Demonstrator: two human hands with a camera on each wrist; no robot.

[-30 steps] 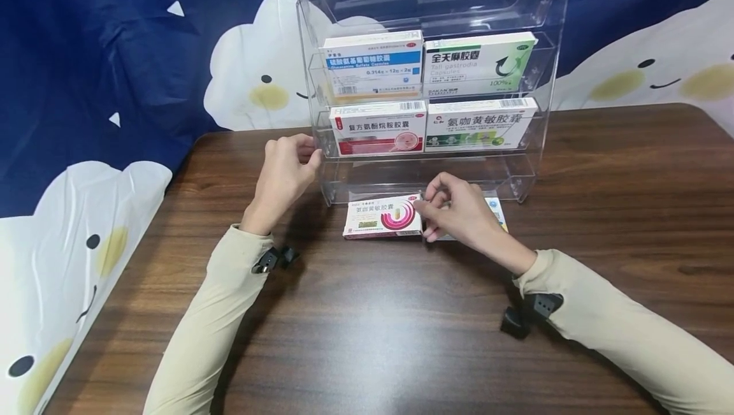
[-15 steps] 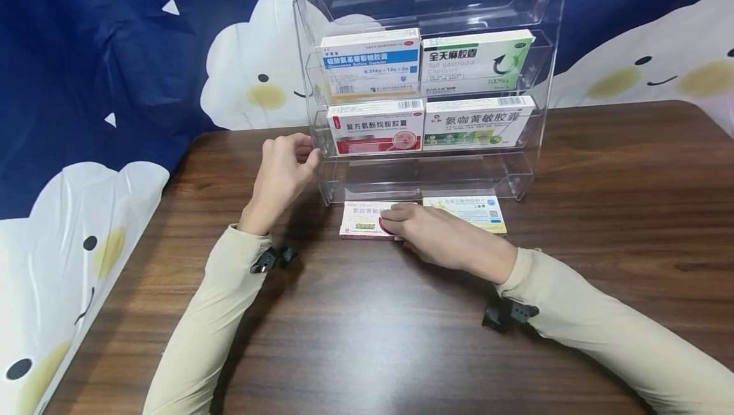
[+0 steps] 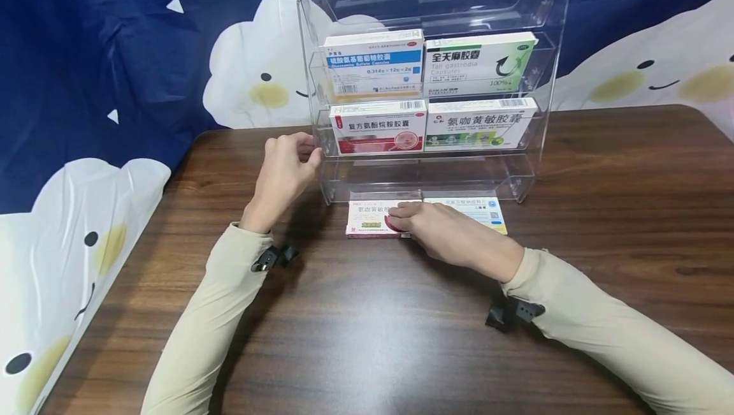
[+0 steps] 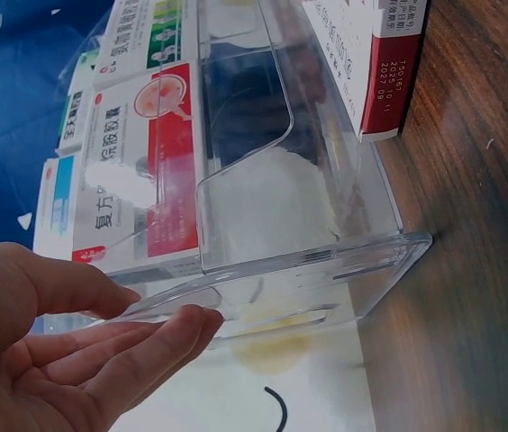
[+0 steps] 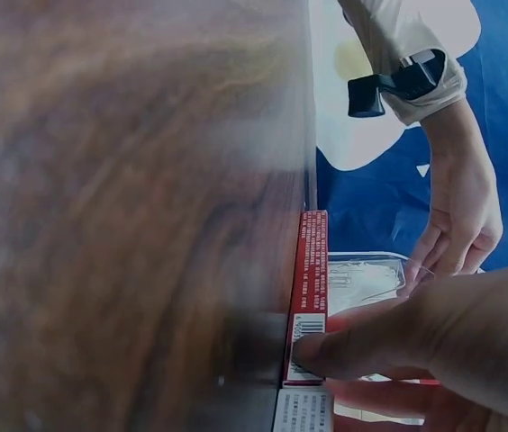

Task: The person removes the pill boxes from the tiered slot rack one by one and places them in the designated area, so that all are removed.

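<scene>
A clear acrylic display rack (image 3: 367, 176) stands on the table. Its left side panel is pinched by my left hand (image 3: 287, 165), the thumb (image 4: 78, 288) on one face and the fingers (image 4: 159, 355) on the other. A white and magenta medicine box (image 3: 369, 218) lies at the rack's front foot. My right hand (image 3: 453, 236) holds its right end, the thumb (image 5: 326, 353) against the barcoded edge and the fingers over the printed face, hiding part of it. Beside it lies a white, yellow and blue medicine box (image 3: 482, 211), partly behind this hand.
Two upper tiers of the rack hold a blue-banded box (image 3: 373, 65), a green box (image 3: 478, 65), a red box (image 3: 378, 129) and a green-striped box (image 3: 480, 125). A dark wooden table (image 3: 367, 326) lies beneath, with a blue cloud-patterned curtain (image 3: 132, 51) behind.
My right hand has shifted left from between the two lower boxes onto the magenta box's right end, uncovering more of the yellow and blue box. My left hand keeps its place on the rack.
</scene>
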